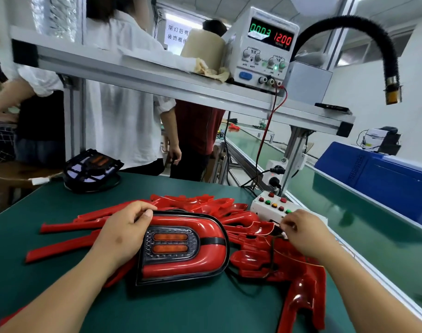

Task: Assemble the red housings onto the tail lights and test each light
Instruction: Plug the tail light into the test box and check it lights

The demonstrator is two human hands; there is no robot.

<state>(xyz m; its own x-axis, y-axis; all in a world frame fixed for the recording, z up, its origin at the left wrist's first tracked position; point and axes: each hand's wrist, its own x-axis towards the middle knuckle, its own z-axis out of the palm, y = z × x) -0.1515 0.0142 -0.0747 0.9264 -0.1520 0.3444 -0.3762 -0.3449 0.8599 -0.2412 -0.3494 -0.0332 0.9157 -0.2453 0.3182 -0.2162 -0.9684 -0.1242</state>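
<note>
The green table (181, 313) was spread at its middle with a loose pile of red housings (250, 257), overlapped and tangled; on the near side of that pile a tail light (181, 246) was laid face up, its red housing already seated around the dark lens; the unit was judged light but bulky, stiff in the shell, glossy and so likely slippery and easily scuffed; it was best taken by the black outer rim, not by the polished red face or the lens. The left hand (123, 234) was curled over the lamp's upper left edge, the thumb laid on the rim, so that the lamp was steadied against the table. The right hand (306, 234) was held just beside the white button box (270, 207), its fingertips drawn together on what was taken for the end of the dark lead (271, 255); that lead was judged thin and limp, to be handled by its plug rather than pulled.
</note>
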